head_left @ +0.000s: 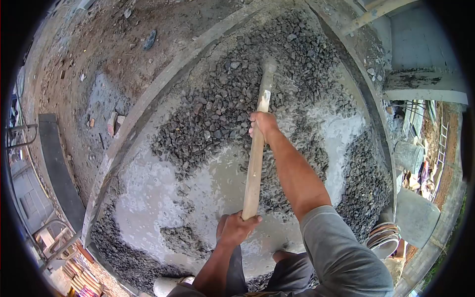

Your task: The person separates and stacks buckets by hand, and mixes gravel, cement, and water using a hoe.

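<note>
A long wooden handle (255, 168) runs up the middle of the view, its far end among dark gravel (217, 114). My right hand (263, 126) is wrapped round its upper part. Lower down, my left hand (237, 229) grips the near end of the handle. Whatever tool head it has is hidden in the gravel. Wet grey cement slurry (148, 198) lies in patches around and between the stones.
A raised board edge (143, 99) borders the mix on the left, and another (368, 89) on the right. Buckets (408, 156) and a coiled hose (383, 237) stand at the right. A dark plank (62, 168) lies at the far left.
</note>
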`<state>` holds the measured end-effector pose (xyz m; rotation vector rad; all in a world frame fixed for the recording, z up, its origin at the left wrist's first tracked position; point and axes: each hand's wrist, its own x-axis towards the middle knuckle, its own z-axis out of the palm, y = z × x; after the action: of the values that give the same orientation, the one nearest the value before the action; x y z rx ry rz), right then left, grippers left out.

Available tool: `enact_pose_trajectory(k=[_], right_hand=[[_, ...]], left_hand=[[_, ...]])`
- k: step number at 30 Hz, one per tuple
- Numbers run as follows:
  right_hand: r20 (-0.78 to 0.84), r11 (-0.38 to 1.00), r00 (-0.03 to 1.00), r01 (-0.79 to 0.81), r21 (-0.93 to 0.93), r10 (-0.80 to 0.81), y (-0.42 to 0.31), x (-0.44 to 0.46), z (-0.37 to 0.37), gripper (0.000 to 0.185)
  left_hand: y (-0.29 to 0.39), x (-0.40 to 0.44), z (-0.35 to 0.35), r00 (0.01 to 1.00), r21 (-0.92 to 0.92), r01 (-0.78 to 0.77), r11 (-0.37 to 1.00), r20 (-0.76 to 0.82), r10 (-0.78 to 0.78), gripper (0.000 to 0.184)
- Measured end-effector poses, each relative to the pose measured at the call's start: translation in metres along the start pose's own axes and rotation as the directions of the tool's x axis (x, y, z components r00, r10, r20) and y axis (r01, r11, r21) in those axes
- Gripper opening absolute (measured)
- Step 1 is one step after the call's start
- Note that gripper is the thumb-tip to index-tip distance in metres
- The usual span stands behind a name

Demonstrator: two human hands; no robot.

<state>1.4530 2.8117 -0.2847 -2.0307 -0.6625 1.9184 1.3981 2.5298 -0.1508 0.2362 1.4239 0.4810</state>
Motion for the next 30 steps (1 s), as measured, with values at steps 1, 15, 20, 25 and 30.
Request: enact_pose_trajectory(k=[1, 15, 20, 25, 30], right_hand=[[0.011, 1.000, 1.000, -0.010, 0.017, 0.010, 0.002, -0.001, -0.008, 0.014], [0.175, 0.991, 0.984, 0.009, 0.137, -0.033, 0.089, -0.060, -0.101, 0.017], [0.146, 0.983, 0.989, -0.060, 0.174, 0.034, 0.193, -0.151, -0.175, 0.015], [-0.042, 0.964, 0.997, -0.052, 0.261, 0.065, 0.284, -0.271, -0.217, 0.013], [-0.373, 0.901, 0.916, 0.279, 0.332, -0.147, 0.165, -0.328, -0.267, 0.008]], left_hand=[[0.002, -0.004, 0.012, 1.000, 0.015, -0.011, 1.000, -0.012, 0.011, 0.031], [-0.150, -0.010, 0.123, 0.964, 0.303, -0.240, 0.922, -0.041, 0.264, 0.039], [-0.227, -0.091, 0.184, 0.994, 0.433, 0.067, 0.899, 0.045, -0.095, 0.042], [-0.321, -0.161, 0.174, 0.752, 0.568, 0.015, 0.823, 0.536, -0.384, 0.060], [-0.194, -0.141, 0.167, 0.731, 0.610, -0.287, 0.738, 0.638, -0.242, 0.047]])
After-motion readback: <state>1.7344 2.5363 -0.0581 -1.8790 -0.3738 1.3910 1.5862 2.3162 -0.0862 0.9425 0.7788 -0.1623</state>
